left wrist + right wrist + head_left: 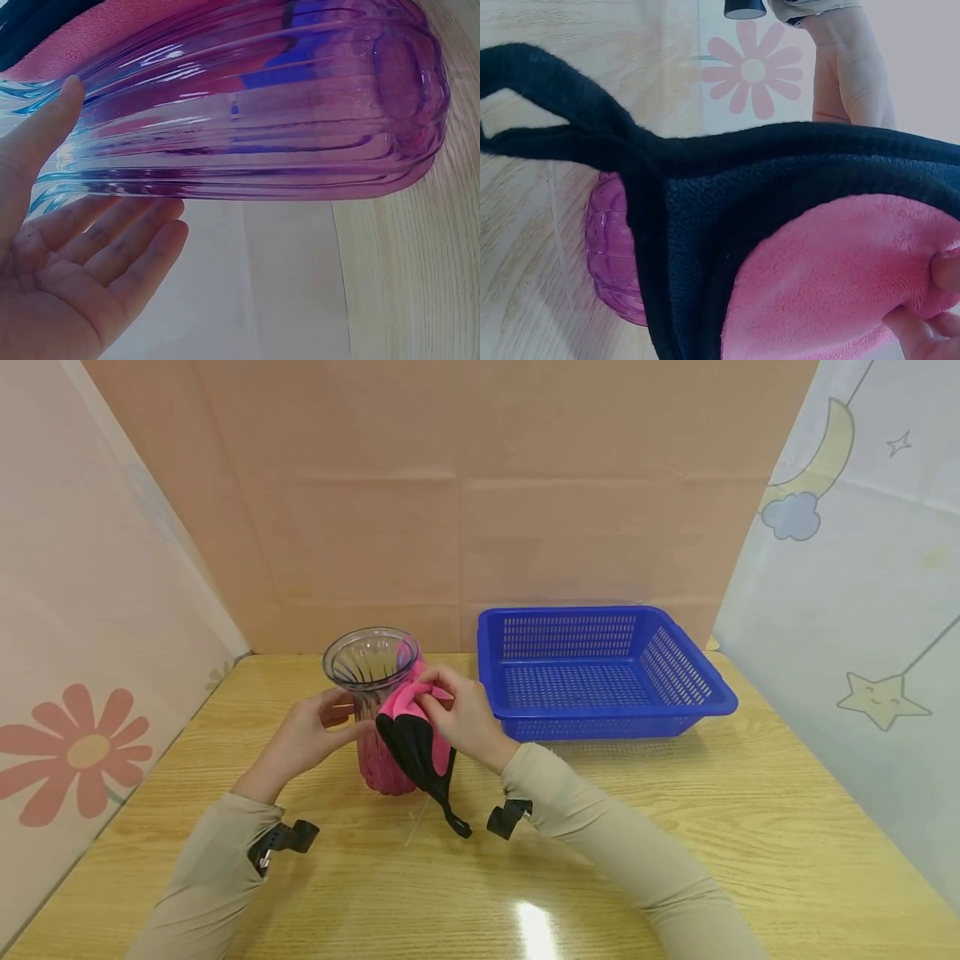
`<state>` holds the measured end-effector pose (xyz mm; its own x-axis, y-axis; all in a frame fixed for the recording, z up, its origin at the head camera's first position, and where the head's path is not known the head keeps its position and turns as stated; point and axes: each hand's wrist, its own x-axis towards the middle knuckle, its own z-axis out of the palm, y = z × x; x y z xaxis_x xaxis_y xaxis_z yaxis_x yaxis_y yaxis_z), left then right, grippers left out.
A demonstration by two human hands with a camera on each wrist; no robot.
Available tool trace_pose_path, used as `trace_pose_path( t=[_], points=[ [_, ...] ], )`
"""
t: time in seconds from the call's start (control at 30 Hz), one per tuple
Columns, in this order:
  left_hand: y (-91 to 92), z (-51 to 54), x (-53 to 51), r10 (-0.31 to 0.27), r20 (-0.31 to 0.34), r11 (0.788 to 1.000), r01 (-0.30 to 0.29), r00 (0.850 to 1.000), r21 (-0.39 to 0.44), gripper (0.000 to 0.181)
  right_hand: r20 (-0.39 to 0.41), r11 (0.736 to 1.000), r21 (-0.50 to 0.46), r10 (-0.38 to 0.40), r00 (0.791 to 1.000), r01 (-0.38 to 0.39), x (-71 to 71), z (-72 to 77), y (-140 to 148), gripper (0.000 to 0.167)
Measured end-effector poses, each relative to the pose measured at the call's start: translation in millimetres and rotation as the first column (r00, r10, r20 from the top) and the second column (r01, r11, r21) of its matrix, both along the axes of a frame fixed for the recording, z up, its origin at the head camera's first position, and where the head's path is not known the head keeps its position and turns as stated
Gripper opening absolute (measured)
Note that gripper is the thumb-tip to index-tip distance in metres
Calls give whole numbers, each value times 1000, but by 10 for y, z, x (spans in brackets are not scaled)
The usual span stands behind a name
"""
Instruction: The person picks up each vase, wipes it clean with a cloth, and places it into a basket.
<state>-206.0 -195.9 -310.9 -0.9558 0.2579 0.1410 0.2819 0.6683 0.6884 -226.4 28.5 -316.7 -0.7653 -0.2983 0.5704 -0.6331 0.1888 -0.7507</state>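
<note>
Glass vase [369, 702], ribbed, pink-purple lower down w/ a clearer flared rim, stands upright btwn the two hands, nearer the L. L hand [318, 731] grips it below the flare: thumb on the near side, fingers round the far side. R hand [465, 714] pinches the pink part of a pink-&-black cloth [412, 739] btwn thumb & fingers, just R of the vase's upper part. Cloth hangs down from the R hand in front of the vase; its black trim ends in a loop [459, 825] below both hands. Some pink also shows at the rim by the R fingertips; can't tell if in or behind the glass.

Blue basket [615, 713], slotted sides, sits beyond & to the R of the R hand, near it. Beige sleeves [622, 843] on both arms, black wrist devices [285, 843] just behind each hand. Wood-grain table [787, 843] under it all; peach backdrop [465, 527] past the hands, flower print [86, 752] off L hand's side.
</note>
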Motion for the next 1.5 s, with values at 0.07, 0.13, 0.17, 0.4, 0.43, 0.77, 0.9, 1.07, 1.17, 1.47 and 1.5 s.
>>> trace_pose_path(
  t=[0.07, 0.13, 0.17, 0.4, 0.43, 0.77, 0.9, 1.07, 1.17, 1.47, 1.5],
  points=[
    [-3, -4, -5, -2, -5, 1000, 2, 1000, 0, 56, -4, 1000, 10, -1, 1000, 1, 1, -3, 1, 10],
    [-4, -2, -5, -3, -6, 1000, 3, 1000, 0, 55, -3, 1000, 22, -3, 1000, 3, -2, -10, 1, 9],
    [-2, 1, -2, -5, -5, 1000, 5, 1000, 0, 55, -4, 999, 31, -6, 1000, 6, -2, -14, 2, 9],
    [9, 33, 26, -10, 3, 1000, 10, 1000, -1, 57, -8, 997, 82, -14, 1000, 15, 8, -39, 11, 6],
    [9, 37, 28, -12, 3, 1000, 12, 1000, 0, 57, -12, 996, 88, -15, 1000, 16, 10, -42, 12, 6],
    [-4, 43, 22, -21, 3, 1000, 21, 1000, -4, 61, -9, 992, 125, -8, 1000, 10, 8, -100, 29, 5],
    [-6, 44, 15, -30, -5, 1000, 30, 1000, -7, 61, -19, 991, 132, 5, 1000, -2, 7, -117, 44, 4],
    [-2, 56, 21, -36, -1, 999, 36, 999, -8, 62, -27, 989, 146, 26, 999, -21, -4, -143, 56, 4],
    [1, 63, 24, -35, 4, 999, 35, 999, -9, 63, -36, 985, 169, 27, 999, -21, -10, -162, 64, 4],
    [-1, 63, 5, -48, -4, 999, 48, 999, -7, 63, -35, 979, 205, 8, 999, -1, 1, -194, 82, 4],
    [-2, 63, 3, -50, -5, 999, 50, 999, -8, 63, -41, 978, 211, 6, 999, 3, 1, -196, 84, 4]
  ],
)
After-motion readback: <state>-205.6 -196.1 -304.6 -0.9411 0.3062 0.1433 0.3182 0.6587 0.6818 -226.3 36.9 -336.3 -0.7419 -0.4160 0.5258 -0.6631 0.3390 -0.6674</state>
